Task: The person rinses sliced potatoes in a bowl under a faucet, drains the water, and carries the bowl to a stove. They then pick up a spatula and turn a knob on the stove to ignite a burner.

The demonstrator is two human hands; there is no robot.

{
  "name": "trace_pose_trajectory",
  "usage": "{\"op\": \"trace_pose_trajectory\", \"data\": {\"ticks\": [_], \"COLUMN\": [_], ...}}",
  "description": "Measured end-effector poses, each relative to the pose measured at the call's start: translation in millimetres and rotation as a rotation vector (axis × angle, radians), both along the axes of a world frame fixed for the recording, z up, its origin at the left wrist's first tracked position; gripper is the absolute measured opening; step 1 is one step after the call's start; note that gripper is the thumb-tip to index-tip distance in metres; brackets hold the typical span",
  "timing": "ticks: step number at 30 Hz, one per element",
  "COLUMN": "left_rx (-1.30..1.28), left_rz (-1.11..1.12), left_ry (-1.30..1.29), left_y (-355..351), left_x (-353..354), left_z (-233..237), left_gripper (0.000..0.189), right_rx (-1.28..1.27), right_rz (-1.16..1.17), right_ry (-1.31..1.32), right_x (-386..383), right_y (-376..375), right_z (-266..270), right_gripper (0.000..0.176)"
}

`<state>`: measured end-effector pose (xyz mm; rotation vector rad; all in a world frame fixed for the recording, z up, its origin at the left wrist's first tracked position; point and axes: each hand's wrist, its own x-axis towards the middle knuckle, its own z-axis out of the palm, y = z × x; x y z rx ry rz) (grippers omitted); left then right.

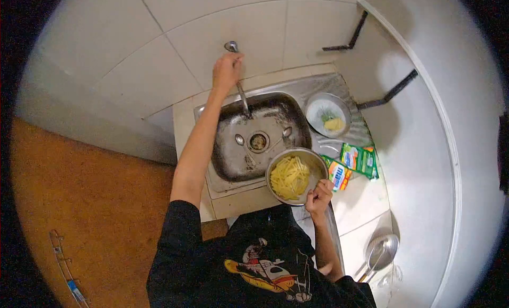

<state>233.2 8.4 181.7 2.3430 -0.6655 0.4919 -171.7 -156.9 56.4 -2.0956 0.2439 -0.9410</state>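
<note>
One person point(254, 255) grips one bowl point(316, 171) and one faucet point(243, 97).

The left hand point(228, 72) hides part of the tap point(243, 98); the bowl point(318, 172) covers the sink's point(225, 149) near right corner; the wire rack point(66, 265) is cut off.

Yellow strips point(290, 178), silver-grey sink point(238, 157), green-white-orange packets point(356, 159) right of sink, brown floor point(95, 202) left of sink, black shirt point(212, 271) below, multicolour print
</note>
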Motion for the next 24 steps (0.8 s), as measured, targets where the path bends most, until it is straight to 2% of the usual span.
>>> {"op": "trace_pose_trajectory", "data": {"ticks": [1,5,7,9,17,21,23,24], "left_rx": [0.005,0.029,0.029,0.009,0.027,0.059,0.057,0.092], "left_rz": [-0.004,-0.052,-0.005,-0.033,-0.013,-0.041,-0.055,-0.028], "left_ry": [-0.059,-0.010,-0.047,-0.060,-0.005,-0.105,-0.166,-0.140], "left_y": [-1,-1,-4,-4,-4,-3,-3,-5], "left_x": [1,5,6,15,43,41,44,43], "left_z": [-1,4,5,4,-4,-5,-7,-4], "left_gripper": [0.022,0.022,0.023,0.023,0.021,0.021,0.022,0.022], "right_rx": [-0.009,-0.023,-0.008,-0.043,-0.014,-0.036,-0.043,-0.061], "right_rz": [-0.013,-0.053,-0.095,-0.129,-0.159,-0.228,-0.255,-0.313], "right_ry": [0.014,0.026,0.023,-0.039,0.006,0.089,0.107,0.104], "right_x": [-6,-19,-23,-24,-36,-45,-46,-45], "right_y": [3,6,11,13,19,23,25,27], "right_z": [-1,-8,-13,-18,-25,-28,-30,-25], "right_gripper": [0.024,0.026,0.025,0.022,0.013,0.006,0.010,0.021]}}
